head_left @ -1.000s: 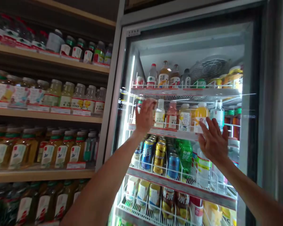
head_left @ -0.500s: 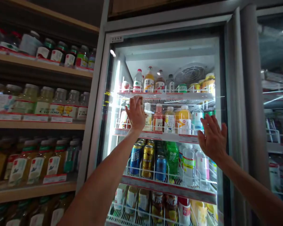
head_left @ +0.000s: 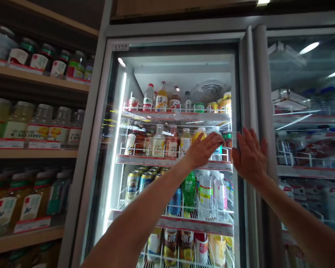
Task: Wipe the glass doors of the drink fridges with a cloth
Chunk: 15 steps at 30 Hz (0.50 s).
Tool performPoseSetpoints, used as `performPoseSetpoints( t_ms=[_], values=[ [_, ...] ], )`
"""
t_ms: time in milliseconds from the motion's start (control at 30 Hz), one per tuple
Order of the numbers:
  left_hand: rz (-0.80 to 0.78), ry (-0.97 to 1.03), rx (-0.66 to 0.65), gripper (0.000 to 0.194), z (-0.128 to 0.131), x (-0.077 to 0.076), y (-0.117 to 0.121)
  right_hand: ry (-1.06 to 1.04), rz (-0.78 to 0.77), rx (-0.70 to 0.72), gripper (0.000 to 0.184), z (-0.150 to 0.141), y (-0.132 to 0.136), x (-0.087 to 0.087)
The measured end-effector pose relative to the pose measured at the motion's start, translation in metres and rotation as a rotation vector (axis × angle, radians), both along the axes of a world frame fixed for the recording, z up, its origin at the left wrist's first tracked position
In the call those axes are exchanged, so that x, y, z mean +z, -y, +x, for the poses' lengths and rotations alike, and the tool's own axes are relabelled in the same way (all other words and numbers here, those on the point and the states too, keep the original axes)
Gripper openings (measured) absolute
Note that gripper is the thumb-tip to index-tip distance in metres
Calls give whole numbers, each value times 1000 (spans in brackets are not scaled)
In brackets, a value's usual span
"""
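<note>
My left hand (head_left: pixel 205 149) lies against the glass door (head_left: pixel 184 50) of a lit drinks fridge, its fingers stretched to the right. What looks like a small cloth is pressed under this hand, mostly hidden, with a dark edge at the fingertips. My right hand (head_left: pixel 249 156) is open, palm toward the door's right edge, fingers up and slightly spread, by the grey door frame (head_left: pixel 249 93). Behind the glass, between and around the hands, stand an orange-juice bottle (head_left: pixel 199 132) and a red-drink bottle (head_left: pixel 172 143) on the second shelf.
Wooden shelves (head_left: pixel 39 152) with jars and bottles stand at the left. A second glass fridge door (head_left: pixel 309 93) is at the right. Inside the lit fridge, a green bottle (head_left: pixel 189 190) and beer cans (head_left: pixel 132 184) stand on a lower wire shelf.
My left hand has swept right across the glass, from the left part of the door to near my right hand. The view has turned right; my right hand stays by the door's right side.
</note>
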<state>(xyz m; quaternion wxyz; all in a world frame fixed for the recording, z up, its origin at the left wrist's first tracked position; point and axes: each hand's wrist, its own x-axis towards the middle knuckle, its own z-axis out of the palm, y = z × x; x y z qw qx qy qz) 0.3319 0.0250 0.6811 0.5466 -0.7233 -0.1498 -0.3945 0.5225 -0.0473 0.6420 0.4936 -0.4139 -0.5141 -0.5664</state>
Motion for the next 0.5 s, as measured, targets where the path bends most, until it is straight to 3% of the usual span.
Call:
performPoseSetpoints(
  t_ms=[67, 167, 233, 300, 400, 500],
  values=[
    [-15, 46, 7, 55, 20, 6, 3, 0, 9, -8, 52, 9, 6, 3],
    [-74, 336, 6, 52, 43, 19, 7, 13, 37, -24, 53, 22, 13, 8],
    [-52, 286, -10, 52, 58, 18, 9, 11, 40, -21, 54, 29, 16, 12],
    [-1, 95, -18, 53, 69, 12, 10, 8, 30, -5, 55, 35, 17, 14],
    [21, -75, -2, 56, 70, 8, 12, 13, 26, 16, 54, 38, 18, 16],
    [-52, 179, 23, 57, 56, 18, 12, 26, 26, 26, 53, 34, 16, 17]
  ],
)
